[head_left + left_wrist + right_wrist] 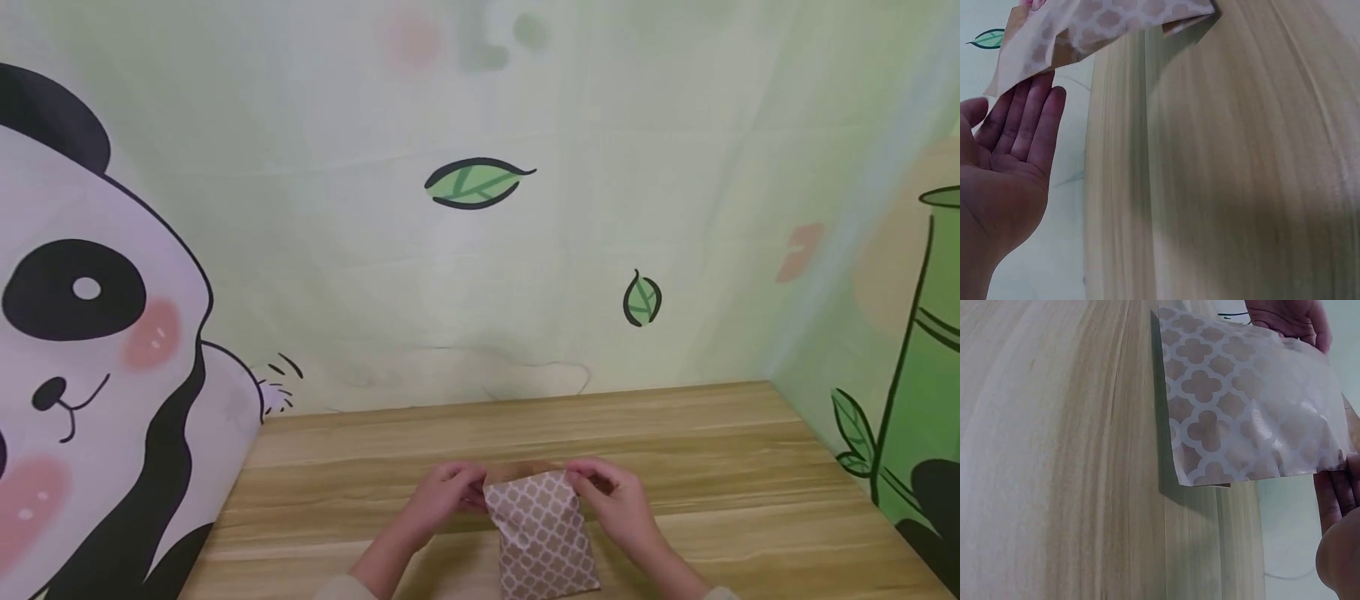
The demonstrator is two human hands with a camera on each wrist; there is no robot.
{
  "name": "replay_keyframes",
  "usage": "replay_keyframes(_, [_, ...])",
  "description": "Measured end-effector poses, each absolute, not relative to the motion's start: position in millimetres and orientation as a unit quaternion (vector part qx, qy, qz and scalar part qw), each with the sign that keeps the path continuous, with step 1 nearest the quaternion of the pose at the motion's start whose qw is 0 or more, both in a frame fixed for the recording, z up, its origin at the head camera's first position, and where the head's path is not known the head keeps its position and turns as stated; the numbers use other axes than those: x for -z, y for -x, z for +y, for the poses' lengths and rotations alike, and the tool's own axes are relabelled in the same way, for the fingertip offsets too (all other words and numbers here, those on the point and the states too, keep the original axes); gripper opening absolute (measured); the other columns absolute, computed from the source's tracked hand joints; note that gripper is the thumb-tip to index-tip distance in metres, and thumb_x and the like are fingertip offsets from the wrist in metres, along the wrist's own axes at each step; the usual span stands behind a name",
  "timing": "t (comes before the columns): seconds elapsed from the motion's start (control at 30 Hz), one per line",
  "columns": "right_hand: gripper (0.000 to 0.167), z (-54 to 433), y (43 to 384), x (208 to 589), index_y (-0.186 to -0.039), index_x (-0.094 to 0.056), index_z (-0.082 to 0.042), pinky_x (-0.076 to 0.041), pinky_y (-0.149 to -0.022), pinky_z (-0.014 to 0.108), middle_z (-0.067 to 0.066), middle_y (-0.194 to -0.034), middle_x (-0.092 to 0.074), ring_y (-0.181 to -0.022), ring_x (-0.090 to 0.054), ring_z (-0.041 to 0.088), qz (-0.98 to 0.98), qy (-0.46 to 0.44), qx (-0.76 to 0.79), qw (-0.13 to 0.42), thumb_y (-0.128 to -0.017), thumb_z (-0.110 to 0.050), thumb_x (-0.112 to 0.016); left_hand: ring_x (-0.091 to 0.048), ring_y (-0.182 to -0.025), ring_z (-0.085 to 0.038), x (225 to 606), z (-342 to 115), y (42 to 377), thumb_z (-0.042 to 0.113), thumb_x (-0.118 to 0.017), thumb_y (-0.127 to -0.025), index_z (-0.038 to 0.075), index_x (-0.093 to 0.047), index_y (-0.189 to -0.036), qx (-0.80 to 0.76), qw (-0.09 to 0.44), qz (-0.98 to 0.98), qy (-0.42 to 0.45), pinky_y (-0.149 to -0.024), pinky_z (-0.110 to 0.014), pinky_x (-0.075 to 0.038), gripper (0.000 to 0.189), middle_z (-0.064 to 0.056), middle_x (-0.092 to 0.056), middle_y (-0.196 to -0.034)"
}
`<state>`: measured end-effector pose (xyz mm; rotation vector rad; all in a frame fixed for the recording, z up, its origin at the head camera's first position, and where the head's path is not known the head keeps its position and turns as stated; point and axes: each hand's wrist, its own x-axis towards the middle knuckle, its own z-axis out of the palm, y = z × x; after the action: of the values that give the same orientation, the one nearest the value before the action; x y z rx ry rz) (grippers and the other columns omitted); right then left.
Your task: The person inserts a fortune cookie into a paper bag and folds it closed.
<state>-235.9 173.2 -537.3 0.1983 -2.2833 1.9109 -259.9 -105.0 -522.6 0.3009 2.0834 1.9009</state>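
Observation:
A flat paper bag [543, 533], brown with a white lattice pattern, hangs tilted over the wooden table between both hands. My left hand [442, 496] pinches its upper left corner. The left wrist view shows the three outer fingers of that hand [1013, 169] stretched out under the bag [1097, 28], its thumb at the paper's corner. At the upper right corner, my right hand [618, 500] grips the edge with thumb and fingers. A plain brown strip shows behind the top edge. In the right wrist view the patterned face [1229, 406] is glossy and slightly creased.
The wood-grain table [337, 458] runs back to a pale green cloth backdrop [337, 250] printed with leaves. A printed panda [82, 358] covers the left side. Green bamboo [930, 400] is printed on the right side.

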Motion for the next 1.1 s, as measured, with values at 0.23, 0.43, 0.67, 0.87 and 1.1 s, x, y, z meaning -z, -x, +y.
replay_keyframes(0.23, [0.017,173,237,538,-0.107,-0.080,-0.004,-0.060,-0.080,0.021,0.010,-0.103,-0.079,-0.087,-0.070,0.010,-0.766,-0.075,-0.633,0.082,-0.093,0.004,-0.075,-0.075,-0.079,-0.016,521,-102,265,0.036,-0.058,-0.110,-0.009,-0.075,-0.113,-0.643,0.198,0.732,-0.105,-0.087,-0.044,-0.066,0.048,-0.008,-0.079,-0.091])
replay_keyframes(0.43, [0.017,172,238,540,-0.106,-0.081,-0.005,-0.060,-0.080,0.020,0.009,-0.103,-0.080,-0.088,-0.070,0.008,-0.772,-0.078,-0.625,0.089,-0.093,0.005,-0.075,-0.075,-0.083,-0.015,520,-105,262,0.037,-0.060,-0.109,-0.009,-0.075,-0.116,-0.643,0.223,0.722,-0.122,-0.095,-0.051,-0.063,0.049,-0.008,-0.079,-0.094])
replay_keyframes(0.67, [0.017,172,238,539,-0.107,-0.081,-0.006,-0.059,-0.081,0.020,0.008,-0.105,-0.080,-0.090,-0.069,0.009,-0.772,-0.065,-0.627,0.079,-0.093,0.003,-0.076,-0.075,-0.090,-0.017,520,-109,259,0.034,-0.064,-0.108,-0.005,-0.075,-0.122,-0.637,0.232,0.724,-0.127,-0.098,-0.048,-0.062,0.043,-0.008,-0.079,-0.104])
replay_keyframes(0.87, [0.016,171,238,539,-0.107,-0.081,-0.006,-0.059,-0.080,0.020,0.008,-0.105,-0.080,-0.090,-0.069,0.009,-0.773,-0.060,-0.627,0.078,-0.094,0.003,-0.076,-0.076,-0.094,-0.018,517,-110,255,0.021,-0.070,-0.105,-0.006,-0.077,-0.116,-0.640,0.223,0.720,-0.152,-0.097,-0.047,-0.062,0.030,-0.010,-0.079,-0.106])
replay_keyframes(1.1, [0.016,171,239,538,-0.106,-0.081,-0.005,-0.059,-0.079,0.020,0.008,-0.102,-0.079,-0.087,-0.068,0.009,-0.778,-0.052,-0.622,0.077,-0.093,0.004,-0.076,-0.074,-0.091,-0.016,518,-111,255,0.012,-0.070,-0.103,-0.010,-0.076,-0.112,-0.631,0.207,0.727,-0.172,-0.096,-0.051,-0.063,0.023,-0.011,-0.079,-0.102])
